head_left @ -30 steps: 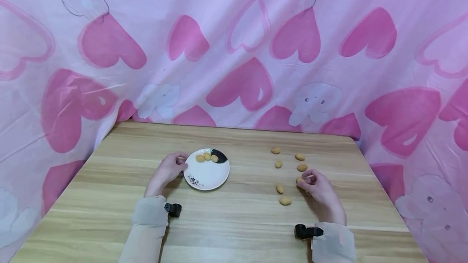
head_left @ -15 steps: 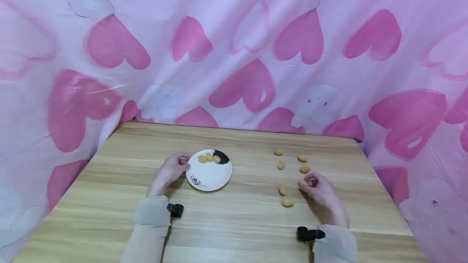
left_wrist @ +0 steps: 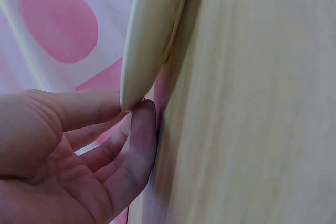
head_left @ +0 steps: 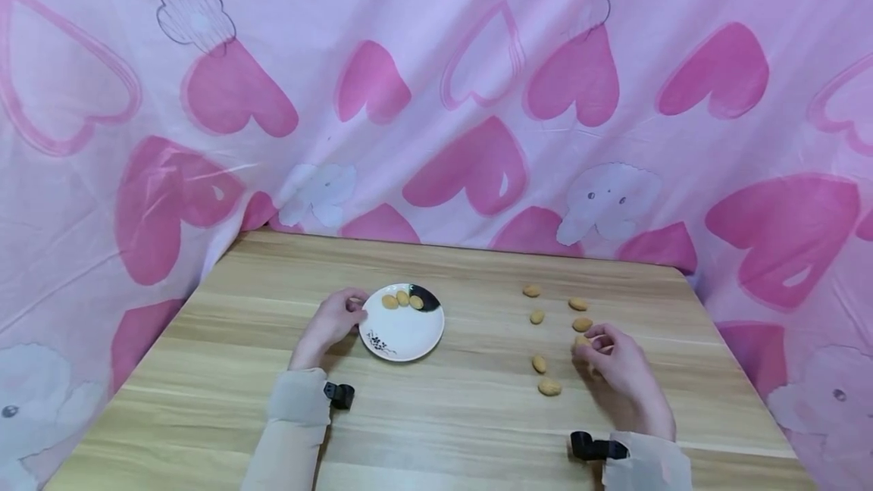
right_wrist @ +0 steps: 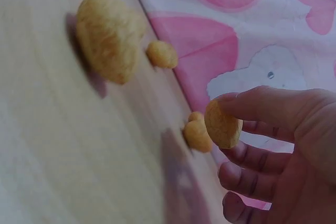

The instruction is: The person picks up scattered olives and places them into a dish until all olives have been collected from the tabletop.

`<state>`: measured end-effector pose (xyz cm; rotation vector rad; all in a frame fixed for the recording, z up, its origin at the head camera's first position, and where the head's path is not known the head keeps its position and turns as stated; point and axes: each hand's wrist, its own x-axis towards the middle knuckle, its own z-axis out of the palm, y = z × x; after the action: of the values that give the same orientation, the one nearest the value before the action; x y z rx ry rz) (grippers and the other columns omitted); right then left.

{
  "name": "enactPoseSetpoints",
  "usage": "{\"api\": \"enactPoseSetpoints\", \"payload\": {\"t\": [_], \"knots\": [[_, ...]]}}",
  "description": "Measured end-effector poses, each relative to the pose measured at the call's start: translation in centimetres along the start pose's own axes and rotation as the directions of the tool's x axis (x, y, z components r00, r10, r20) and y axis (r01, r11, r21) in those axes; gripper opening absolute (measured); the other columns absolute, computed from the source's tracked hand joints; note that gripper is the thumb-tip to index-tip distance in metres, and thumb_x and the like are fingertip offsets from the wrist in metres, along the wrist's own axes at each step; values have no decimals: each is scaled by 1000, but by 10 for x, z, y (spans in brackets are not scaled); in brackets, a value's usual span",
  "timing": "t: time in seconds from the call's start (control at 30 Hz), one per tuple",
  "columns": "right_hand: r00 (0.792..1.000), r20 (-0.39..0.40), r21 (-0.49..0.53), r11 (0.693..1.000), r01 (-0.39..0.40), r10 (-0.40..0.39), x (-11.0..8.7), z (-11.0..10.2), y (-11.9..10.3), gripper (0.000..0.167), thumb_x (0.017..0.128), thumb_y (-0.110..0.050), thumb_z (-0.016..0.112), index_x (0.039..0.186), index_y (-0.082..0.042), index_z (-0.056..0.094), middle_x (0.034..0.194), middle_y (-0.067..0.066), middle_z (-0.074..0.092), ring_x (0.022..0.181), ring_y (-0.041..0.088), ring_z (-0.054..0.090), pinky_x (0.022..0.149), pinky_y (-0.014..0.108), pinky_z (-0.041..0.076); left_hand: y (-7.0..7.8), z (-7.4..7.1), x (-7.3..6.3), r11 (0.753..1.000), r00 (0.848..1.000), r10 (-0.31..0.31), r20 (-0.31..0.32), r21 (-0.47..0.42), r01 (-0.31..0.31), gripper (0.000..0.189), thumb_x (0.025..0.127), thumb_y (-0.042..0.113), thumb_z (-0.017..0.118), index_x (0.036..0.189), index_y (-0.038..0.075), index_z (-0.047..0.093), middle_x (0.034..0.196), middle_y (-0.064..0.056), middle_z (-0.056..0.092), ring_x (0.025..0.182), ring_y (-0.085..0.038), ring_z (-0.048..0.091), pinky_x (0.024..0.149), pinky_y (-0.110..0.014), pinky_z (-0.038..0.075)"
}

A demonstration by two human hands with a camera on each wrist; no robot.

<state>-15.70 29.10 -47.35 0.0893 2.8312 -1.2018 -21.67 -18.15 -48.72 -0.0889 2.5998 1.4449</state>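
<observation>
In the head view my left hand (head_left: 337, 318) holds the near left rim of a round white plate (head_left: 402, 336) with a black patch and a small dark plant print. The left wrist view shows the thumb on one face of the plate (left_wrist: 149, 35) and curled fingers against the other. Three small oval golden-brown puffs lie at the plate's far edge, one being this puff (head_left: 389, 301). On the right, my right hand (head_left: 624, 364) pinches another puff (right_wrist: 223, 124) between thumb and fingers. Its shadow falls apart from it on the table, so it appears raised slightly.
Several loose puffs lie on the wooden table (head_left: 464, 415) left of and beyond my right hand, among them a near puff (head_left: 549, 386) and a far puff (head_left: 531, 291). A pink heart-patterned cloth (head_left: 423, 135) hangs behind the table and at both sides.
The head view has shifted, so everything sits farther right and lower. The puff in my right hand has moved slightly up, closer to its neighbour. My left hand stays on the plate's rim.
</observation>
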Motion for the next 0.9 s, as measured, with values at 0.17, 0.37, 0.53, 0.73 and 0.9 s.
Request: {"api": "enactPoseSetpoints", "payload": {"t": [0.17, 0.37, 0.53, 0.73, 0.9], "knots": [[999, -41, -7, 999, 31, -32, -6, -7, -9, 31, 92, -24, 69, 114, -4, 59, 96, 10, 62, 86, 21, 56, 69, 33, 48, 1, -1, 0, 1000, 1000, 11, 9, 4, -11, 33, 91, 0, 60, 123, -1, 59, 95, -13, 62, 81, -22, 59, 70, -32, 51], [992, -83, -41, 995, 89, -93, -8, -9, -27, 30, 94, -27, 66, 115, -6, 61, 95, 8, 64, 87, 21, 58, 72, 32, 48, 0, -2, 0, 1000, 1000, 16, 5, 17, -16, 32, 91, 0, 59, 123, -2, 59, 97, -14, 62, 83, -23, 59, 70, -31, 51], [985, -115, -44, 991, 126, -130, -5, -2, -41, 31, 93, -30, 68, 113, -7, 62, 95, 7, 63, 86, 21, 57, 71, 32, 47, 0, -3, 0, 1000, 1000, 23, 12, 19, -23, 32, 92, 0, 59, 124, -2, 58, 96, -13, 62, 81, -22, 58, 68, -31, 50], [977, -101, -8, 982, 189, -189, -2, 13, -62, 29, 92, -24, 69, 114, -6, 62, 98, 9, 61, 84, 21, 57, 69, 32, 49, 1, -3, 0, 1000, 1000, 24, 17, 10, -25, 33, 91, 0, 59, 124, -2, 58, 95, -13, 62, 81, -22, 58, 68, -30, 50], [964, -79, 13, 966, 257, -255, -1, 34, -82, 25, 91, -21, 70, 111, -9, 63, 96, 6, 61, 80, 19, 57, 64, 31, 48, 0, -3, 0, 1000, 1000, 15, 18, 18, -16, 34, 91, 0, 59, 125, -1, 58, 97, -13, 62, 83, -22, 58, 70, -31, 50]]}}
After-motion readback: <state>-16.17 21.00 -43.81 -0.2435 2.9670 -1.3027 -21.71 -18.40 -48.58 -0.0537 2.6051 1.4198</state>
